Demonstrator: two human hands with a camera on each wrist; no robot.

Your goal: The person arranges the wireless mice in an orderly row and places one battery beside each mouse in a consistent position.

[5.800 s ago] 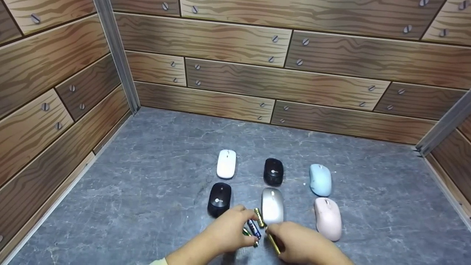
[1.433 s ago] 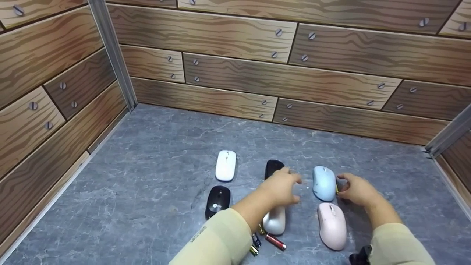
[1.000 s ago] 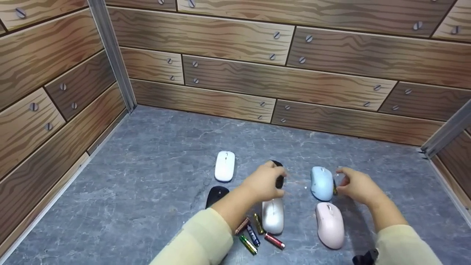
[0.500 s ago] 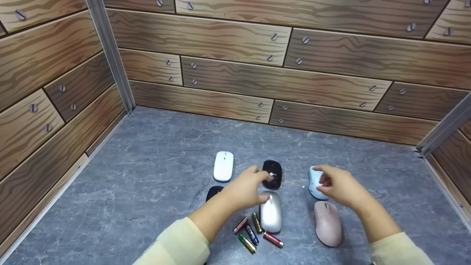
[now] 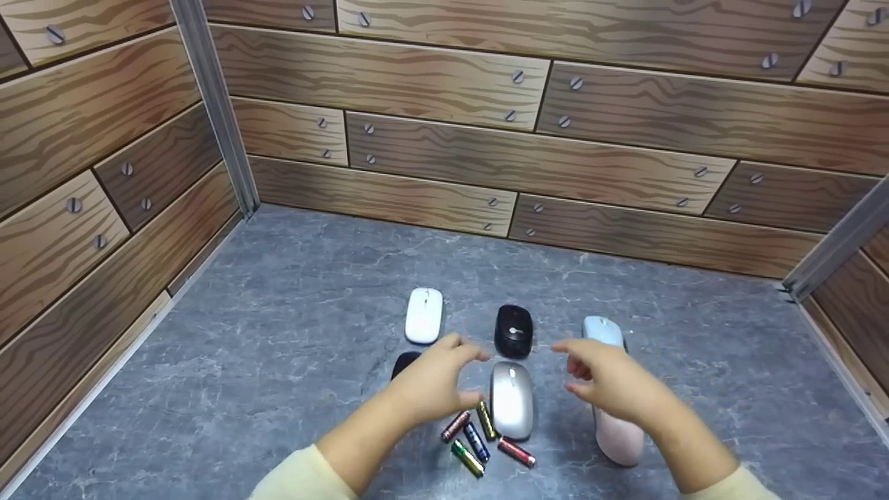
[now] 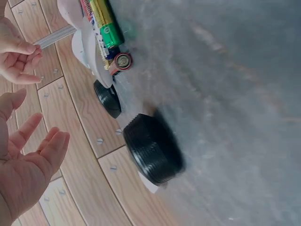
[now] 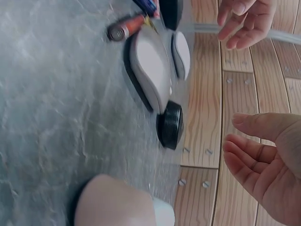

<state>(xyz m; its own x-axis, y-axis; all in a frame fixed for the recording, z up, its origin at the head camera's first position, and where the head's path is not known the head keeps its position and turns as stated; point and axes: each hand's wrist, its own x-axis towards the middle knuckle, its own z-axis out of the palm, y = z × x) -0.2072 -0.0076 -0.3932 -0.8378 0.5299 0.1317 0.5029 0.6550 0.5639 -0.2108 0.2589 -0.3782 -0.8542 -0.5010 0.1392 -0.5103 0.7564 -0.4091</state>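
In the head view my left hand (image 5: 434,385) hovers above the near-left black mouse (image 5: 404,362), hiding much of it, with thumb and fingers spread and nothing between them. My right hand (image 5: 618,382) hangs over the pink mouse (image 5: 620,441) and the near part of the blue mouse (image 5: 603,330), fingers loosely bent. Its palm and fingers (image 7: 244,167) look bare in the right wrist view. Several batteries lie beside the silver mouse (image 5: 512,403): maroon (image 5: 455,426), gold (image 5: 486,421), blue (image 5: 477,442), green-gold (image 5: 467,458) and red (image 5: 516,452). The blue mouse's right side is mostly covered.
A white mouse (image 5: 424,316) and another black mouse (image 5: 514,331) sit farther back. Wood-patterned walls (image 5: 389,184) rise behind and at both sides of the grey marbled tabletop (image 5: 264,347).
Earlier my right hand held a yellow battery, then brought a yellow thing to the blue mouse's right side. Since then it has moved left and nearer. My left hand has drawn back leftward.
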